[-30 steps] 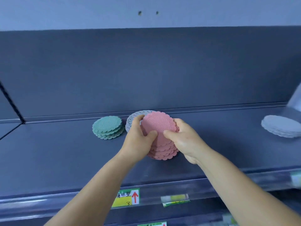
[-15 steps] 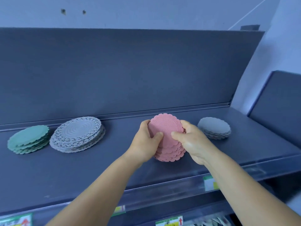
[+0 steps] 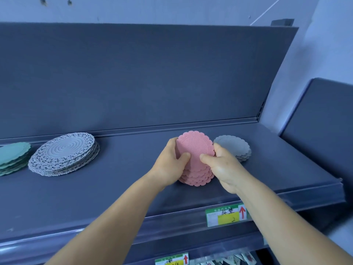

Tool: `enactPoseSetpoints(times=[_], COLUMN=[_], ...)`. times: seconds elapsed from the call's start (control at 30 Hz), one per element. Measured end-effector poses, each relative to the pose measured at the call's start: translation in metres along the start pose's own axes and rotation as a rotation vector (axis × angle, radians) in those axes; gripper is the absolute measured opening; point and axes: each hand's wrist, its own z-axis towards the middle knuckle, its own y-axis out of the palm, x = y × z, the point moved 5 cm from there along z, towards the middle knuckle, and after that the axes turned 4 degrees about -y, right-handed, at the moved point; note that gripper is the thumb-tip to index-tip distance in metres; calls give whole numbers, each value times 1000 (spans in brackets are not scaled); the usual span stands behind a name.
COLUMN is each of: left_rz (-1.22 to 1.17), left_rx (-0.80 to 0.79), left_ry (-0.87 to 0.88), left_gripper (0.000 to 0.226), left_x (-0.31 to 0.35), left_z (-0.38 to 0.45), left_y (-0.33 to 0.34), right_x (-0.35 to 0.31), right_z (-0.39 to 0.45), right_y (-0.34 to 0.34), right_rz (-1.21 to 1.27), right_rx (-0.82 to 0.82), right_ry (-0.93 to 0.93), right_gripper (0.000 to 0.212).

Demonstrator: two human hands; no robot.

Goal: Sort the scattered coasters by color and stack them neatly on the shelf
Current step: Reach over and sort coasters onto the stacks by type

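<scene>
Two hands on pink coaster stack [image 3: 194,159], mid-shelf [image 3: 124,188], just left of grey stack [image 3: 236,148]. Best to square edges with even side pressure, set down flat, clear of grey. Left hand [image 3: 170,165] and right hand [image 3: 223,167] curled closed around opposite sides, thumbs resting on top coaster, forearms reaching up and converging.

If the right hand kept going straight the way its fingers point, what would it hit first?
The right hand, clasping the pink stack, points up and back along the shelf. The grey stack sits just behind its fingers, so probably that first, though depth is unclear.
</scene>
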Motion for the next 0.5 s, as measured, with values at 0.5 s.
enactPoseSetpoints(times=[0.5], left_rz=[-39], left_rx=[-23], left_ry=[218], left_gripper=[41], left_x=[-2], left_z=[-1], left_y=[-12], right_x=[-19], right_z=[-15], right_y=[8], right_rz=[32], right_rx=[-26], right_ry=[-171], right_gripper=[62])
